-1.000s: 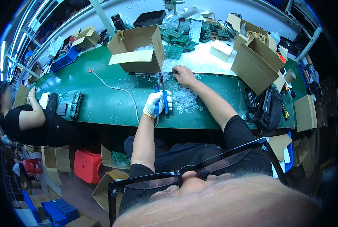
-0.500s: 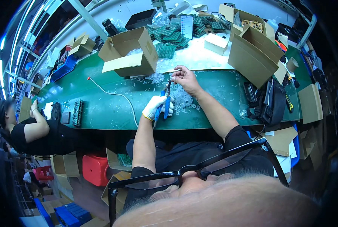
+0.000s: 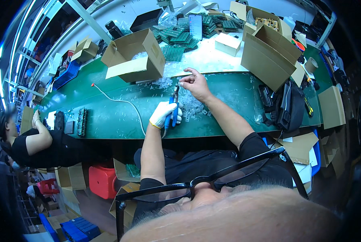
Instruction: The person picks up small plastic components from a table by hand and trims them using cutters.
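Note:
My left hand (image 3: 162,114), in a white glove with a yellow cuff, is closed round the blue handles of a pair of cutting pliers (image 3: 172,105). The pliers' dark jaws point away from me, up to the fingertips of my right hand (image 3: 197,86). That bare hand pinches with thumb and forefinger right beside the jaws; whatever is between them is too small to make out. Beneath and beside the hands, small clear plastic pieces (image 3: 192,107) lie in a loose heap on the green bench top (image 3: 120,117).
An open cardboard box (image 3: 137,75) stands ahead on the left, another box (image 3: 265,60) on the right. Green circuit boards (image 3: 180,38) are piled behind, near a phone (image 3: 195,27) and a white box (image 3: 227,44). A black bag (image 3: 289,107) lies right; a co-worker (image 3: 35,141) sits left.
The whole view has shifted slightly. Both hands keep nearly the same places, with the pliers' jaws still at my right fingertips.

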`<state>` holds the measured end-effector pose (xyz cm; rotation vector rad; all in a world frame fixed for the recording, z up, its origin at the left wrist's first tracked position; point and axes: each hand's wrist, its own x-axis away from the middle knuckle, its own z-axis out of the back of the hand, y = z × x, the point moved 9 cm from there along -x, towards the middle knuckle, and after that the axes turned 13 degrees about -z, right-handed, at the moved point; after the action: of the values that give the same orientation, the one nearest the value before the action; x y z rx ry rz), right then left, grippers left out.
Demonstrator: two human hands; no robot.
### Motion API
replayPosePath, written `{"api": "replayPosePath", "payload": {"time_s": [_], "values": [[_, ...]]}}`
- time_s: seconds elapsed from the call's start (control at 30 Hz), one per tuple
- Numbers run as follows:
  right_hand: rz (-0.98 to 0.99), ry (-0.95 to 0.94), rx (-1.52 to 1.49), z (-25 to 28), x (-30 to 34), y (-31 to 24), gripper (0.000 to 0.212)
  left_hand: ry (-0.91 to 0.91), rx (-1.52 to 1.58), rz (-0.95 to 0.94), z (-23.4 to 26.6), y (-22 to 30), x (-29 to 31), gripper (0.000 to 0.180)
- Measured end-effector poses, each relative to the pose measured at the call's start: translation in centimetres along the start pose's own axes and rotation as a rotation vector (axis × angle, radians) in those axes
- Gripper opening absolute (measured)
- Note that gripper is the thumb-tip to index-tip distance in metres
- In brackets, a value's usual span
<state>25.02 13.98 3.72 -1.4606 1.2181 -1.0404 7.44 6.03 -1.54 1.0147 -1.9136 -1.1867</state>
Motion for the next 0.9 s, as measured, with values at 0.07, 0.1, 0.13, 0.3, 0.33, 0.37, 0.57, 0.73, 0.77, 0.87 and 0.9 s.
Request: {"api": "replayPosePath", "payload": {"time_s": [0.07, 0.1, 0.13, 0.3, 0.33, 0.37, 0.57, 0.73, 0.77, 0.87, 0.9], "values": [[0.006, 0.075, 0.060, 0.3, 0.3, 0.0, 0.062, 0.001, -0.023, -0.011, -0.1, 0.1, 0.1, 0.056], [0.006, 0.075, 0.061, 0.0, 0.4, 0.0, 0.062, 0.003, -0.047, -0.028, 0.0, 0.2, 0.1, 0.056], [0.018, 0.095, 0.060, 0.0, 0.5, -0.1, 0.061, 0.003, -0.046, -0.028, 0.1, 0.2, 0.1, 0.056], [0.043, 0.116, 0.073, 0.0, 0.6, -0.1, 0.058, -0.008, 0.092, -0.007, 0.0, -0.3, -0.2, 0.060], [0.050, 0.127, 0.084, 0.0, 0.6, -0.1, 0.057, -0.007, 0.092, -0.008, 0.2, -0.3, -0.3, 0.060], [0.058, 0.137, 0.094, -0.1, 0.7, -0.1, 0.055, -0.014, 0.085, -0.010, 0.4, -0.4, -0.3, 0.061], [0.064, 0.142, 0.107, 0.0, 0.5, 0.3, 0.052, -0.006, 0.049, -0.014, -0.1, 0.2, 0.0, 0.054], [0.039, 0.127, 0.111, 0.2, 0.5, 0.3, 0.051, 0.046, -0.078, -0.017, -0.7, 1.3, 0.6, 0.039], [0.040, 0.131, 0.120, 0.2, 0.6, 0.2, 0.051, 0.062, -0.124, -0.024, -0.6, 1.5, 0.6, 0.036], [0.022, 0.120, 0.071, 0.4, 0.4, 0.4, 0.054, 0.067, -0.126, -0.037, -0.4, 1.4, 0.6, 0.035], [0.024, 0.115, 0.071, 0.2, 0.3, 0.3, 0.054, 0.065, -0.083, -0.046, 0.0, 1.2, 0.7, 0.037]]}}
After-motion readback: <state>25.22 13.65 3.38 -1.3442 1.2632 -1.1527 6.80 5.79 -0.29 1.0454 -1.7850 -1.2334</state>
